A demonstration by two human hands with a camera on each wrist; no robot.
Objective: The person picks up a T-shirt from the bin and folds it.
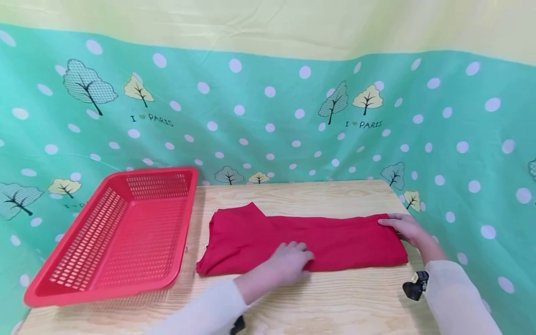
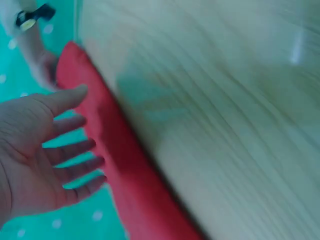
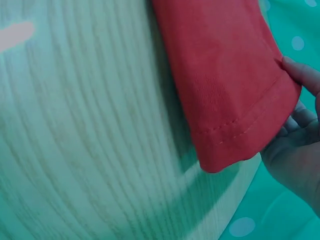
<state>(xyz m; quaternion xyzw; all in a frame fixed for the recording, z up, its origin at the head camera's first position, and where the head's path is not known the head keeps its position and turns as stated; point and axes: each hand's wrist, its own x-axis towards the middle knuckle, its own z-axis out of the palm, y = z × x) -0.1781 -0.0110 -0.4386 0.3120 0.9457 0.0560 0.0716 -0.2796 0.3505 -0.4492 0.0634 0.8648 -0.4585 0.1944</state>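
A red shirt point(image 1: 343, 242) lies on the wooden table, folded into a long strip with a folded-over flap at its left end. At the strip's right end, my right hand point(image 1: 406, 228) pinches the far corner. The right wrist view shows the thumb on top of the stitched hem point(image 3: 235, 125), with the other fingers partly hidden beneath the cloth. Over the near edge, around the middle of the strip, is my left hand point(image 1: 289, 263). Its fingers are spread and fairly straight in the left wrist view, holding nothing; whether they touch the cloth I cannot tell.
To the left of the shirt stands a red plastic basket point(image 1: 184, 232) with slotted walls and nothing inside. Behind the table point(image 1: 326, 302) hangs a green dotted curtain point(image 1: 268, 111), which also runs along the right side.
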